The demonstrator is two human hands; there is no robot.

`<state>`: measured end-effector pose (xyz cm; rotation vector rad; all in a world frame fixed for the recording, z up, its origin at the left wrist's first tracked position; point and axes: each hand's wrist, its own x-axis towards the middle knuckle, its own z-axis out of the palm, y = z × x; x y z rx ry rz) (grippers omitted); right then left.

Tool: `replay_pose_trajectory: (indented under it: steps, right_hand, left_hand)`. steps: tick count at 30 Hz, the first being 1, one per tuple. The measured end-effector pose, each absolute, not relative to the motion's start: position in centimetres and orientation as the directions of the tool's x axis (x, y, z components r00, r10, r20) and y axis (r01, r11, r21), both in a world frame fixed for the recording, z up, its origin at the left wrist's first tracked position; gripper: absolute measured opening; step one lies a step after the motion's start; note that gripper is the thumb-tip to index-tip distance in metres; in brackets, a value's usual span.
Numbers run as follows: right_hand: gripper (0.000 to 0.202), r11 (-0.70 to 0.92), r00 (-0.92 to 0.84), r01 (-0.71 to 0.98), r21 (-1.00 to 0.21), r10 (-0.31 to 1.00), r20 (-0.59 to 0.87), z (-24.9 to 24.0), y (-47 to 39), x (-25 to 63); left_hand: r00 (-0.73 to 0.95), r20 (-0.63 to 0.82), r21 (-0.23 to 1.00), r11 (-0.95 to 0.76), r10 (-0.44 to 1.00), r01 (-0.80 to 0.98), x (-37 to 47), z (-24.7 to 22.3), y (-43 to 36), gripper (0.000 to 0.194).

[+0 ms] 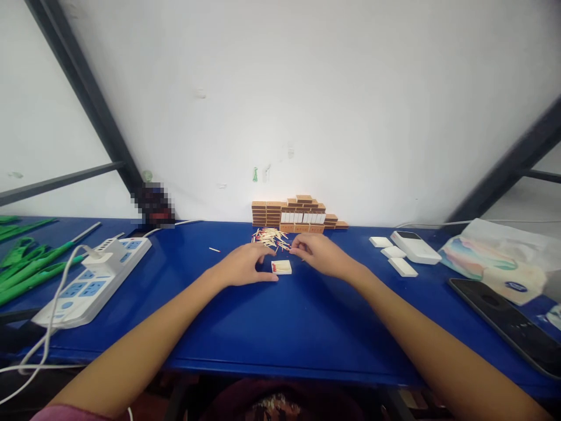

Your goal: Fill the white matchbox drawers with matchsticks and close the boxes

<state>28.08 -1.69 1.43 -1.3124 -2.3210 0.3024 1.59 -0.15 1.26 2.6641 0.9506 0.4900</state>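
Note:
A small white tray (281,268) with a few red-tipped matches in it lies on the blue table. My left hand (249,265) is at its left side, thumb and fingers apart around its left end, holding nothing that shows. Behind the tray is a loose pile of matches (269,237). At the right edge of this pile, my right hand (316,252) has thumb and fingertips pinched together by some matches; whether a match is between them is too small to tell. Stacked matchboxes (266,214) stand behind the pile against the wall.
One match (214,250) lies apart at the left. Further left are a power strip (94,286) with a cable and green-handled tools (37,269). At the right are white trays (402,268), a white device (415,247), a phone (504,321) and a plastic packet (495,257).

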Motion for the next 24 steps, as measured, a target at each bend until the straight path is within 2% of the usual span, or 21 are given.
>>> replay_pose_trajectory:
  steps: [1, 3, 6, 9, 14, 17, 20, 22, 24]
  right_hand:
    - [0.013, 0.504, -0.422, 0.769, -0.394, 0.863, 0.278, 1.6, -1.4, 28.7]
    - [0.013, 0.473, -0.388, 0.802, -0.364, 0.877, 0.285, 1.9, -0.9, 29.8]
    - [0.012, 0.44, -0.352, 0.842, -0.313, 0.887, 0.3, 2.1, -0.4, 30.9]
    - [0.012, 0.419, -0.341, 0.861, -0.288, 0.896, 0.285, 1.8, -0.1, 31.2]
    - [0.011, 0.405, -0.341, 0.882, -0.24, 0.901, 0.267, 1.3, 0.3, 31.4]
    - [0.013, 0.426, -0.355, 0.868, -0.255, 0.891, 0.283, 1.4, 0.3, 31.5]
    - [0.018, 0.459, -0.352, 0.793, -0.401, 0.882, 0.314, 1.6, -0.1, 30.7]
    - [0.025, 0.457, -0.358, 0.646, -0.612, 0.889, 0.286, 1.7, -0.8, 29.4]
    - [0.036, 0.377, -0.384, 0.429, -0.821, 0.899, 0.212, 1.6, -1.7, 27.7]
  left_hand:
    - [0.723, 0.196, 0.37, -0.733, 0.662, 0.571, 0.4, 2.0, 0.5, 0.059]
    - [0.649, 0.16, 0.382, -0.653, 0.744, 0.654, -2.6, 3.7, 2.0, 0.046]
    - [0.491, 0.071, 0.251, -0.492, 0.868, 0.833, -7.5, 5.5, 4.3, 0.034]
    - [0.355, -0.087, 0.212, -0.331, 0.931, 0.919, -10.1, 5.5, 5.6, 0.033]
    - [0.425, -0.213, 0.325, -0.346, 0.88, 0.88, -10.1, 3.9, 6.4, 0.032]
    - [0.442, -0.154, 0.414, -0.348, 0.884, 0.841, -9.2, 3.6, 6.3, 0.038]
    - [0.515, 0.073, 0.614, -0.445, 0.854, 0.652, -6.7, 3.4, 5.2, 0.043]
    - [0.522, 0.174, 0.78, -0.441, 0.835, 0.445, -3.9, 3.1, 3.9, 0.046]
    - [0.532, 0.181, 0.902, -0.355, 0.827, 0.245, -0.9, 2.5, 2.2, 0.046]
